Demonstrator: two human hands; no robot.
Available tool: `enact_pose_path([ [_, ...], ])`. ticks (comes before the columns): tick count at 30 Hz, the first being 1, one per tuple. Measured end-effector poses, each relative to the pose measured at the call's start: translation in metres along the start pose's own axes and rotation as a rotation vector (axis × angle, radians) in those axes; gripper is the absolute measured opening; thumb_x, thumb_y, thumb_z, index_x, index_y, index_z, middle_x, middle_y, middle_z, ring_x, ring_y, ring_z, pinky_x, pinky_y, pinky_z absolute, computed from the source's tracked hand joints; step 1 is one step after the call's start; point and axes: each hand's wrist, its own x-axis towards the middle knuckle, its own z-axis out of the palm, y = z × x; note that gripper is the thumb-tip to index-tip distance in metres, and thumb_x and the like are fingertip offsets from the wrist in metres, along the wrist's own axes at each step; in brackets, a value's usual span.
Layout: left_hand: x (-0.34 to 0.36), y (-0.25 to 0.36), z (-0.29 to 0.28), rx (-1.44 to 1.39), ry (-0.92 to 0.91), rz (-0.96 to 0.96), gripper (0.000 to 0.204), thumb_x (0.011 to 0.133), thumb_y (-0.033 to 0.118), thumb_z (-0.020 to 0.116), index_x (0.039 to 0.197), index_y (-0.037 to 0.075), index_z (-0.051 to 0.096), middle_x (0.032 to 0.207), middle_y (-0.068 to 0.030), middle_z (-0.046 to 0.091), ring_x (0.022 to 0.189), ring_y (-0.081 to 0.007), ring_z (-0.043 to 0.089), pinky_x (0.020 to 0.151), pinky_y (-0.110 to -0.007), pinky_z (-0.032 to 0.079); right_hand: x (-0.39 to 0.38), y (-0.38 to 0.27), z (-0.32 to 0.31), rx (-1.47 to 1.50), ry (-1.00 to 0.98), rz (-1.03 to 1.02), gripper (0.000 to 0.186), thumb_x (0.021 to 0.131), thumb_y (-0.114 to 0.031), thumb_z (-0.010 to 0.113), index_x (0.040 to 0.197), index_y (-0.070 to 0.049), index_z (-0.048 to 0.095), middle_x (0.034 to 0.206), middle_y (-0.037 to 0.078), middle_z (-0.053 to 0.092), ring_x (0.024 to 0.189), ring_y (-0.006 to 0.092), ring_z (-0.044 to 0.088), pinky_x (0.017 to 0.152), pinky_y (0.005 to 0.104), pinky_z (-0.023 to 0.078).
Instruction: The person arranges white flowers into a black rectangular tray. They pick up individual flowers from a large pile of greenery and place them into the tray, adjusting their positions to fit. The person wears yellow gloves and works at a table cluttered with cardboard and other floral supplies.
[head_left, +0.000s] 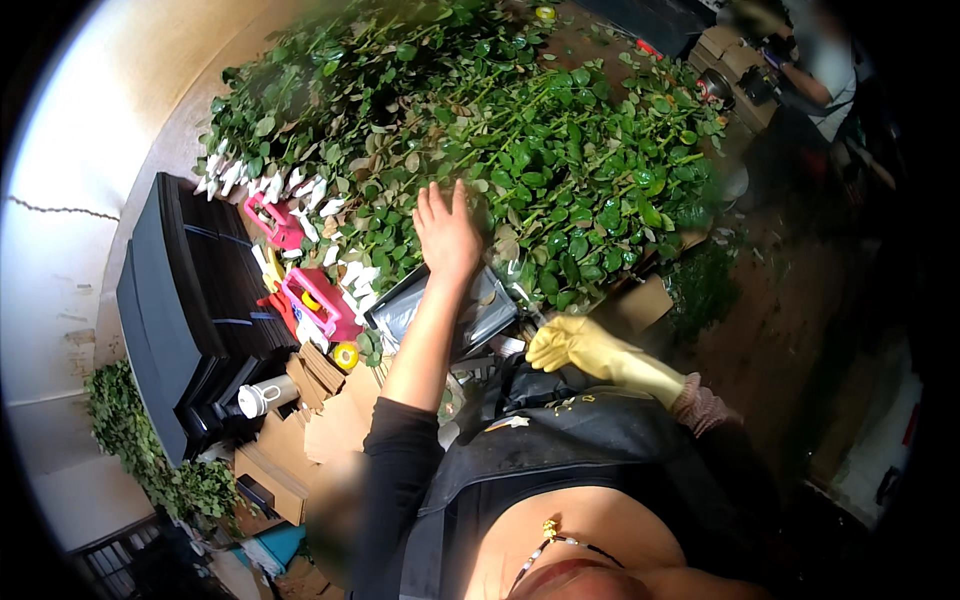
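My left hand [447, 232] is bare and reaches forward over the near edge of a large heap of leafy green stems [540, 170]. Its fingers are stretched out among the leaves, and I see nothing held in it. Under that forearm lies a black tray [488, 312] with a greyish, shiny inside. My right hand [570, 346] wears a yellow rubber glove and stays close to my dark apron [560, 435], right of the tray. The gloved fingers are curled closed; what they hold, if anything, I cannot make out.
To the left rises a stack of black trays [215, 290]. Near it are two pink holders [325, 305], white-wrapped bundles [235, 178], a yellow tape roll [345, 355], a white cup [262, 397] and cardboard pieces [340, 420]. Another person [820, 90] is at the far right.
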Motion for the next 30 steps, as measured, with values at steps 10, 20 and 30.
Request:
enact_pose_path([
  [10, -0.063, -0.021, -0.051, -0.486, 0.418, 0.061, 0.050, 0.088, -0.006, 0.055, 0.135, 0.007, 0.060, 0.142, -0.0155, 0.056, 0.143, -0.0383, 0.042, 0.120, -0.048, 0.030, 0.039, 0.004, -0.021, -0.699, 0.151, 0.193, 0.041, 0.106, -0.042, 0.050, 0.114, -0.006, 0.067, 0.111, 0.015, 0.073, 0.104, 0.0296, 0.069, 0.092, 0.0403, 0.054],
  [20, -0.262, -0.106, -0.010, -0.967, 0.678, -0.946, 0.035, 0.102, 0.016, 0.060, 0.133, 0.001, 0.055, 0.123, -0.0100, 0.060, 0.115, -0.0202, 0.057, 0.105, -0.035, 0.043, 0.005, -0.072, 0.111, -0.989, -0.523, -0.648, 0.036, 0.101, -0.036, 0.056, 0.121, -0.007, 0.066, 0.121, 0.014, 0.067, 0.114, 0.0313, 0.064, 0.098, 0.0428, 0.051],
  [30, -0.296, -0.159, 0.015, -1.516, 0.713, -1.141, 0.041, 0.101, 0.019, 0.056, 0.138, 0.009, 0.040, 0.089, -0.0035, 0.055, 0.065, -0.0118, 0.050, 0.051, -0.026, 0.041, 0.170, -0.012, 0.175, -1.881, -0.829, -1.096, 0.056, 0.085, -0.054, 0.065, 0.072, -0.001, 0.076, 0.090, 0.018, 0.076, 0.127, 0.0437, 0.057, 0.124, 0.0548, 0.022],
])
